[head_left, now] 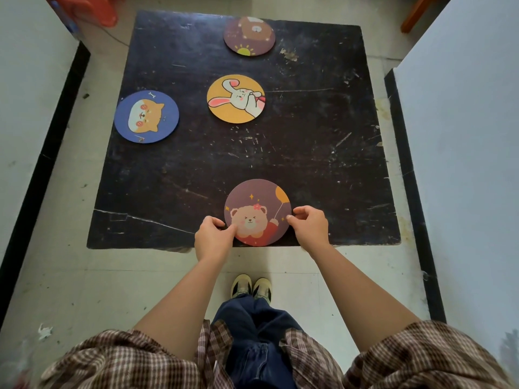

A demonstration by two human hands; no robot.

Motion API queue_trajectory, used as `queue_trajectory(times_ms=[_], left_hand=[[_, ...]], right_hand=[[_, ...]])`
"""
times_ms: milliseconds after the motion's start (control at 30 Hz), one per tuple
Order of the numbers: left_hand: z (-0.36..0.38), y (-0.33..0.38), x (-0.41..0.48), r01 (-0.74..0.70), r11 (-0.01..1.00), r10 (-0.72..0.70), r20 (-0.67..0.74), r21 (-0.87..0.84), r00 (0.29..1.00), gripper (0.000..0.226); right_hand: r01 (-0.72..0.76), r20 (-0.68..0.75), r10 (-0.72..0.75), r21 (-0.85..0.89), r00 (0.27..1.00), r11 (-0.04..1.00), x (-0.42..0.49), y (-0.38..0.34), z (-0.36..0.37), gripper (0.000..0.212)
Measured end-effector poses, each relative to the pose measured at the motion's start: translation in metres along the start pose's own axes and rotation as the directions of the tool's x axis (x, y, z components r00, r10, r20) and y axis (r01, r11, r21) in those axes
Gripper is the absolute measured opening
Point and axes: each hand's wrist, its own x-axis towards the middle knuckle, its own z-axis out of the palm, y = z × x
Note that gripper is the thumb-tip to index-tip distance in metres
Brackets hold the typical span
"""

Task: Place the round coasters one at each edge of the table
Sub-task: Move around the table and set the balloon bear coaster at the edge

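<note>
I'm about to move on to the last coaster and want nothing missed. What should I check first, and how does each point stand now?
1. Bear coaster at the near edge: ok, it lies flat by the table rim.
2. Hands released: not ok, left hand and right hand both touch its rim.
3. Far edge filled: ok, brown coaster sits there.
4. Left edge filled: ok, blue coaster sits there.
5. Right edge filled: not ok, no coaster lies there.
6. Rabbit coaster placed: not ok, it lies mid-table.
</note>
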Motion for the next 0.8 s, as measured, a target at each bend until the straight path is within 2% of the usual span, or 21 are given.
queue_trajectory(times_ms=[167,267,467,633,800], left_hand=[[0.012,0.016,-0.002,-0.19,0.977,0.185,0.051,0.101,0.981,0.025],[0.026,0.03,-0.004,-0.327,0.917,0.327,0.037,0.228,0.944,0.028],[0.062,0.058,-0.018,-0.462,0.807,0.48,0.048,0.367,0.876,0.027],[0.103,0.085,-0.039,-0.491,0.798,0.491,0.095,0.348,0.866,0.028],[0.164,0.109,-0.07,-0.415,0.836,0.442,0.008,0.359,0.897,0.035]], right_hand=[[0.083,0.031,-0.079,-0.135,0.996,0.987,0.004,0.005,-0.003,0.029],[0.135,0.031,-0.131,-0.204,0.991,0.97,0.009,0.006,-0.011,0.031],[0.254,0.091,-0.238,-0.342,0.967,0.905,0.023,0.016,-0.046,0.036],[0.398,0.172,-0.36,-0.468,0.917,0.789,0.051,0.033,-0.093,0.042],[0.482,0.196,-0.453,-0.533,0.87,0.695,0.093,0.063,-0.149,0.051]])
